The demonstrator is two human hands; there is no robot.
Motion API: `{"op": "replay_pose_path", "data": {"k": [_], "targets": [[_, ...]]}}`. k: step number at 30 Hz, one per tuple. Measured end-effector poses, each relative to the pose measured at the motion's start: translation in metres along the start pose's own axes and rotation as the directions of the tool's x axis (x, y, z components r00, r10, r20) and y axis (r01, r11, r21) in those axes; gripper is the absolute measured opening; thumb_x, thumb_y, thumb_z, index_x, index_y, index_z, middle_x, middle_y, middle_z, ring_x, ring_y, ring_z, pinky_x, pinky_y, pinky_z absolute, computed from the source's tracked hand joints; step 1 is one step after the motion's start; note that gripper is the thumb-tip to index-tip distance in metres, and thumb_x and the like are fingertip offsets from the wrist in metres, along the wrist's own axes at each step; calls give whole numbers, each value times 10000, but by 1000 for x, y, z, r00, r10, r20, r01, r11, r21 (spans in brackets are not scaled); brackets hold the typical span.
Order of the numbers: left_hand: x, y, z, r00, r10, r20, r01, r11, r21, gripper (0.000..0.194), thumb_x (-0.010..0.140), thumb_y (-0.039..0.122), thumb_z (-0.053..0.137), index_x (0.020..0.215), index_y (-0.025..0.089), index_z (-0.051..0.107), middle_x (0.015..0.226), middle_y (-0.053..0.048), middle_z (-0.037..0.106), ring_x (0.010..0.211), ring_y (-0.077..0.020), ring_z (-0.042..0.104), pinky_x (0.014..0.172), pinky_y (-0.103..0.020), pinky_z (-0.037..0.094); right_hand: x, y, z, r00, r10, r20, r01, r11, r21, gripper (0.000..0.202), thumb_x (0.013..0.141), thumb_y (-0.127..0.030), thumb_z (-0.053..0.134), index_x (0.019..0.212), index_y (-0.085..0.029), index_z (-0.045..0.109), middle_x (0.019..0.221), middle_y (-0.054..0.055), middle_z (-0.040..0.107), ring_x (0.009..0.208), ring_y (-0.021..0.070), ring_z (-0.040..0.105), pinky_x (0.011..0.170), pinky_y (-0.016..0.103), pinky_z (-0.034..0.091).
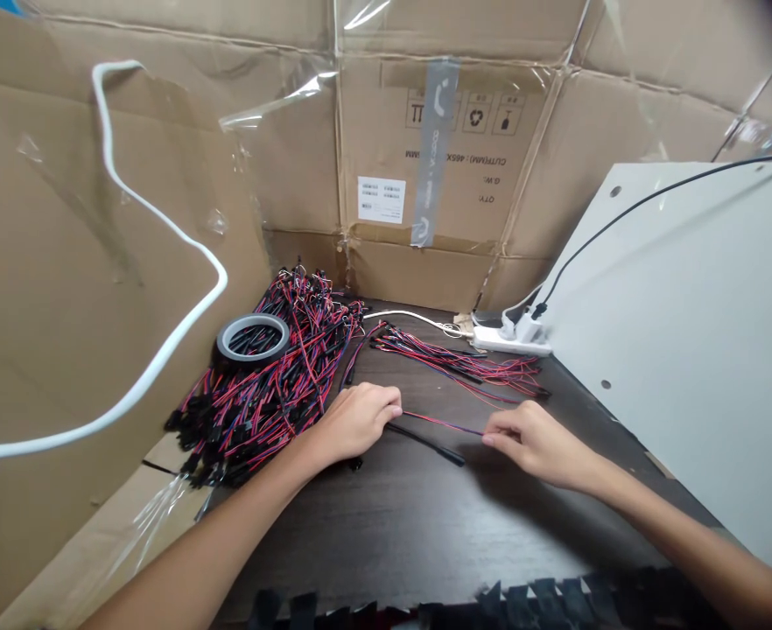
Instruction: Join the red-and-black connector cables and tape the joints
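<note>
Between my two hands a thin red and blue wire cable (439,422) is stretched above the dark tabletop. My left hand (361,418) is closed in a pinch on its left end. The fingertips of my right hand (531,442) pinch its other end. A black cable piece (429,444) with a thicker tip reaches out from under my left hand. Beside that hand lies a big heap of red, blue and black wire cables (307,341). Beyond my right hand is a smaller bundle of similar cables (458,354), laid roughly side by side.
A roll of grey tape (253,338) rests on the heap. At the back right, a white power strip (512,339) holds plugs. Cardboard walls (294,157) stand behind and left, a white panel (688,332) right. Black strips (543,604) line the table's front edge.
</note>
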State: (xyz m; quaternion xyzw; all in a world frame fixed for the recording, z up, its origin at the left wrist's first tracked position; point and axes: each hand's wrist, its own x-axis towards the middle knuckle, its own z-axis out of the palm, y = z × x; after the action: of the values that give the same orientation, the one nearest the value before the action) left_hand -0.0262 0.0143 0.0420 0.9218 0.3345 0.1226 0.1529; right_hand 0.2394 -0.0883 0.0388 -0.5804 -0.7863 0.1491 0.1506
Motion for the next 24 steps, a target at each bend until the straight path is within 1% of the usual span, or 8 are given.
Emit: {"op": "replay_pose_path", "data": {"k": [2,5,8,11,14,16,18,24], "targets": [[-1,2,0,1000,5,11,-6,999,46,266,925,302,397,809,213,619,797,-23,660,757,-175,586,622,-259,303,1,1,2,1000,9,9,-9,1000,1,298,884,-284,474,657,-160,622,514,-2,520,494,105,396,534,248,297],[-1,2,2,1000,-11,8,11,999,45,250,917,298,408,824,210,623,815,-33,671,769,-185,598,631,-263,319,3,3,4,999,14,37,-14,1000,-13,288,888,-271,474,665,-162,620,539,7,549,513,110,439,543,247,306],[-1,1,3,1000,7,-2,-7,998,-58,216,894,270,441,811,194,626,834,-37,673,788,-173,600,687,-256,370,2,3,4,994,-21,112,25,999,-39,284,919,-276,446,734,-178,638,628,22,616,592,132,529,590,248,347],[0,1,1,999,45,4,-44,984,-173,180,858,223,466,771,175,617,779,-28,662,742,-149,593,705,-245,398,-2,1,2,988,-54,142,64,996,-69,248,944,-277,421,945,-196,655,828,48,678,767,171,607,694,271,394],[-1,4,-2,997,-32,76,53,955,-292,180,835,195,445,725,158,583,688,-17,642,607,-123,572,618,-233,406,-5,-2,1,986,-60,154,74,994,-83,232,944,-271,435,1051,-190,625,939,65,678,863,193,620,743,290,412],[-1,7,-4,989,-83,118,121,926,-358,164,816,181,443,707,151,562,669,-17,639,564,-115,568,579,-227,411,-6,-4,2,983,-89,163,104,991,-86,229,951,-276,425,985,-180,630,930,70,671,868,195,616,740,291,415],[-1,8,-4,987,-97,130,141,907,-397,126,786,168,466,698,149,553,652,-16,635,561,-115,575,568,-224,419,-6,-5,3,980,-121,155,137,986,-93,255,965,-272,395,918,-177,627,906,70,665,847,188,612,724,288,408],[-5,9,-1,973,-57,223,153,881,-447,74,757,202,524,698,158,537,640,-6,628,530,-113,560,501,-211,382,-6,-1,1,978,-101,183,138,970,-199,310,943,-237,408,685,-173,567,616,39,588,569,147,527,559,280,304]]}}
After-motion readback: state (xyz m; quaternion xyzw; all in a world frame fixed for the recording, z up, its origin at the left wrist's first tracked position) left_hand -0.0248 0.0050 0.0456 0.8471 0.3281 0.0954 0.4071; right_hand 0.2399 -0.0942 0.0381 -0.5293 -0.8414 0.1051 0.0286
